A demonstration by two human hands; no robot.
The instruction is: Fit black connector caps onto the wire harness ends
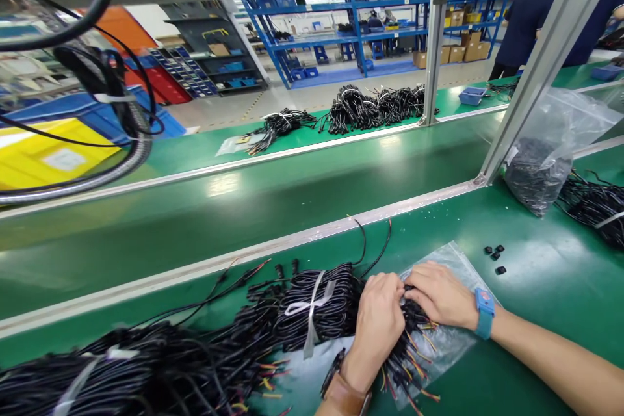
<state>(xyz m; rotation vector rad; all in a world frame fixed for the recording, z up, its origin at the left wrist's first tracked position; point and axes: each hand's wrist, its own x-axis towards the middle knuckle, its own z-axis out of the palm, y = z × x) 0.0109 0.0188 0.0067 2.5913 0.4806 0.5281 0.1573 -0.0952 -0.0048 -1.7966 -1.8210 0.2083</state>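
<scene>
My left hand (381,312), with a brown watch strap at the wrist, is closed at the right end of a bundle of black cables (319,302) tied with a white strip. My right hand (441,292), wearing a blue wristband (484,312), meets it with curled fingers. Something small and dark shows at the fingertips, too covered to name. Under the hands, black cable ends with bare red and yellow wires (412,364) fan out over a clear plastic bag (451,338).
Several small black caps (496,252) lie right of my hands. A clear bag of black parts (536,169) stands by the metal post (517,78). More tied cables (97,377) lie at left. Beyond the metal rail (195,279) are further cable heaps (355,107). A person (524,26) stands at back right.
</scene>
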